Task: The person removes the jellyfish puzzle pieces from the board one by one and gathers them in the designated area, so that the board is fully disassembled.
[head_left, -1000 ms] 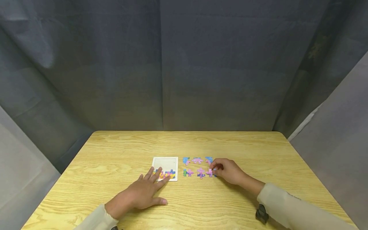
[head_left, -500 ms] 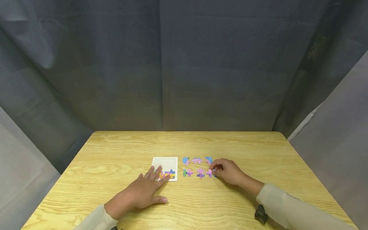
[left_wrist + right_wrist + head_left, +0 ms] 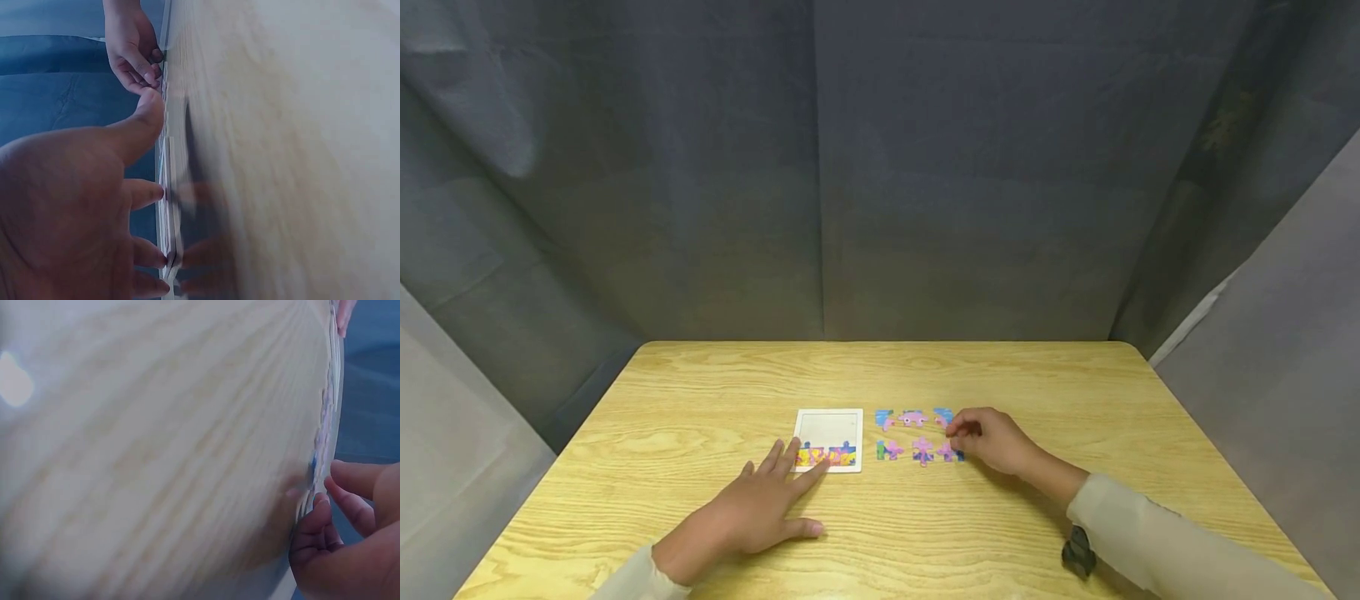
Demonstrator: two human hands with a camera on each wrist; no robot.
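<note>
A white puzzle tray [image 3: 860, 437] lies left of the table's middle, with blue, yellow and pink jigsaw pieces [image 3: 844, 457] along its near side. My left hand [image 3: 748, 510] reaches over the tray's near left corner, fingers spread and straight, fingertips at the pieces. Loosely bent, the fingers of my right hand [image 3: 996, 443] hang close over a pink-and-blue jigsaw piece [image 3: 947, 452] at the right end of the nearer loose row, partly covering it. Thumb and forefinger stand apart with nothing seen between them. In the right wrist view the right hand [image 3: 350, 531] is low beside the tabletop.
Loose jigsaw pieces form two rows right of the tray: a far row with a pink piece with eyes [image 3: 913, 419] at its middle, and a nearer row with a pink piece [image 3: 922, 451] and a green-and-pink piece [image 3: 889, 451]. Dark curtains [image 3: 820, 183] hang behind the wooden table [image 3: 925, 533].
My left hand has slid slightly left and back toward me, uncovering more of the pieces in the tray. The right hand has hardly moved, and the loose pieces lie where they were.
</note>
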